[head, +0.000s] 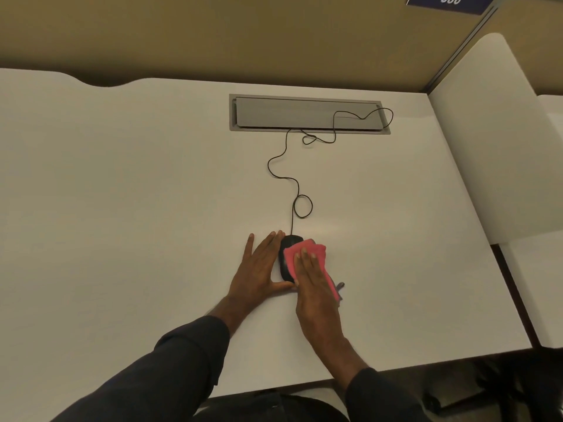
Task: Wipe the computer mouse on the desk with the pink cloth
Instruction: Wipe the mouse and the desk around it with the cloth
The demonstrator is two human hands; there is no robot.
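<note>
A black wired computer mouse lies on the white desk near the front middle. A folded pink cloth covers the mouse's right half. My right hand lies flat on the cloth, pressing it onto the mouse with fingers together. My left hand rests on the desk with its fingers against the mouse's left side and its thumb behind the mouse's rear end, steadying it. Only the mouse's left part and front tip show.
The mouse cable winds back in loops to a grey cable hatch set in the desk. A white divider panel stands at the right. A small dark object peeks out beside the cloth.
</note>
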